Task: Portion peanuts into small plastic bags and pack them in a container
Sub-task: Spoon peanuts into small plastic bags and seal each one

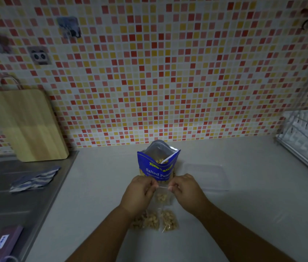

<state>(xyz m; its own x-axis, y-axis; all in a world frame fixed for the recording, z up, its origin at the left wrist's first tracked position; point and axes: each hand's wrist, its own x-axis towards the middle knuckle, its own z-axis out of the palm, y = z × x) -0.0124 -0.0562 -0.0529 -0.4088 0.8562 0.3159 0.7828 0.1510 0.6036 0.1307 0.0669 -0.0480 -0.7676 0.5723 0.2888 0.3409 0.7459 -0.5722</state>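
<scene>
Two bare forearms come in from the near edge, one from the near left and one from the near right, each narrowing to a wrist and ending in a hand. No sleeve or cuff covers either forearm as far as the picture's edge. The left hand [139,190] wears no glove, ring, watch or band that can be made out; the right hand [186,188] is likewise bare. Fingernails look short, though dim light and blur hide finer detail.

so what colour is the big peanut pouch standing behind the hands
Blue, with yellow and white lettering and a silver lining; the peanut pouch shows clearly in the head view.
</scene>
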